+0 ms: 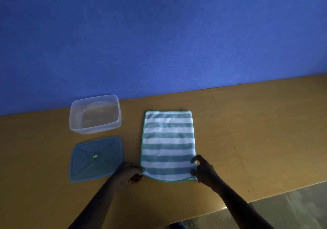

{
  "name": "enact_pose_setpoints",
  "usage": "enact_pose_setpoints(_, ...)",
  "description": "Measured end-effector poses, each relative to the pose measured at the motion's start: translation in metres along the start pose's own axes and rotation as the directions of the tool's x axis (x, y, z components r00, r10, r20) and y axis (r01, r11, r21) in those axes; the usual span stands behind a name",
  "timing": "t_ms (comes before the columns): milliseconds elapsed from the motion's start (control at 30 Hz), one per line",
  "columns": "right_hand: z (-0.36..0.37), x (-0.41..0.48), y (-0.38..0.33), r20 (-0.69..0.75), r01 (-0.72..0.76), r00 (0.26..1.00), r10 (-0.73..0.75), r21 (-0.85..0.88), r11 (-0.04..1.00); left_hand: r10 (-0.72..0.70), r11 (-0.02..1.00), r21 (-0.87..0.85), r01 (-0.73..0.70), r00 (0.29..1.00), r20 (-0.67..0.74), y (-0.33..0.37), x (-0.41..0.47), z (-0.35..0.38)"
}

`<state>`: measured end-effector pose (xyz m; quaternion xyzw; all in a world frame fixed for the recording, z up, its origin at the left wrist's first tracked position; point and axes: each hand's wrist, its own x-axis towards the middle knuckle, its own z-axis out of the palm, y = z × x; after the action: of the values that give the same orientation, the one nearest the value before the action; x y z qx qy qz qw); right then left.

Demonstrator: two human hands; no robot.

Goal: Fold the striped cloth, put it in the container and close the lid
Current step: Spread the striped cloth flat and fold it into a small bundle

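The striped cloth point(168, 143), green and white with a green hem, lies flat on the wooden table as a tall rectangle. My left hand point(130, 173) pinches its near left corner, which is slightly lifted. My right hand point(202, 169) grips the near right corner, thumb and fingers curled around the edge. The clear plastic container point(95, 114) stands open and empty to the left, near the wall. Its blue lid point(95, 158) lies flat on the table just in front of the container, apart from it.
A blue wall point(159, 42) rises right behind the table. The table's near edge point(265, 199) runs diagonally at lower right, with grey floor beyond it. Bare wooden tabletop point(256, 131) stretches to the right of the cloth.
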<state>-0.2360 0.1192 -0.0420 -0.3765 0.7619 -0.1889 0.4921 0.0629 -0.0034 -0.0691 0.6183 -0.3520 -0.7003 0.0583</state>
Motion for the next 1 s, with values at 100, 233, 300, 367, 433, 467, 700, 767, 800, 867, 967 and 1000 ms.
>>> enact_pose_setpoints(100, -0.014, -0.004, -0.005, 0.145, -0.135, 0.982, 0.119, 0.111, 0.985, -0.074, 0.982, -0.164, 0.091, 0.992, 0.102, 0.010, -0.001, -0.009)
enact_pose_setpoints(233, -0.041, 0.002, -0.016, 0.234, -0.217, 0.963, 0.131, 0.392, 0.894, 0.055, 0.973, -0.232, -0.011, 0.982, 0.183, 0.035, 0.002, -0.020)
enact_pose_setpoints(300, -0.055, 0.013, -0.021, 0.267, -0.271, 0.953, 0.143, 0.545, 0.793, 0.163, 0.971, -0.202, -0.126, 0.970, 0.179, 0.051, 0.005, -0.021)
enact_pose_setpoints(367, -0.067, 0.026, -0.028, 0.302, -0.288, 0.947, 0.111, 0.643, 0.710, 0.248, 0.958, -0.170, -0.231, 0.965, 0.085, 0.069, 0.010, -0.017)
enact_pose_setpoints(433, -0.077, 0.040, -0.037, 0.304, -0.263, 0.950, 0.067, 0.668, 0.696, 0.300, 0.945, -0.124, -0.301, 0.953, -0.027, 0.089, 0.016, -0.010)
enact_pose_setpoints(467, -0.079, 0.045, -0.042, 0.291, -0.245, 0.955, 0.058, 0.663, 0.707, 0.305, 0.944, -0.108, -0.311, 0.950, -0.072, 0.098, 0.019, -0.006)
enact_pose_setpoints(700, -0.077, 0.084, -0.068, -0.024, -0.128, 0.984, 0.179, 0.609, 0.783, 0.548, 0.793, 0.469, -0.388, 0.790, -0.275, 0.134, 0.055, 0.006)
enact_pose_setpoints(767, -0.074, 0.097, -0.071, -0.155, -0.094, 0.965, 0.212, 0.551, 0.829, 0.585, 0.745, 0.552, -0.374, 0.764, -0.271, 0.138, 0.062, 0.009)
enact_pose_setpoints(800, -0.072, 0.104, -0.071, -0.214, -0.072, 0.954, 0.208, 0.512, 0.856, 0.585, 0.746, 0.555, -0.368, 0.760, -0.283, 0.140, 0.066, 0.011)
enact_pose_setpoints(867, -0.072, 0.116, -0.071, -0.284, -0.048, 0.940, 0.191, 0.441, 0.896, 0.597, 0.744, 0.557, -0.368, 0.742, -0.307, 0.142, 0.076, 0.013)
enact_pose_setpoints(967, -0.074, 0.129, -0.072, -0.311, -0.043, 0.932, 0.186, 0.414, 0.909, 0.618, 0.743, 0.544, -0.389, 0.712, -0.335, 0.143, 0.086, 0.017)
enact_pose_setpoints(1000, -0.075, 0.134, -0.073, -0.305, -0.048, 0.933, 0.189, 0.416, 0.908, 0.616, 0.749, 0.537, -0.388, 0.706, -0.350, 0.144, 0.089, 0.019)
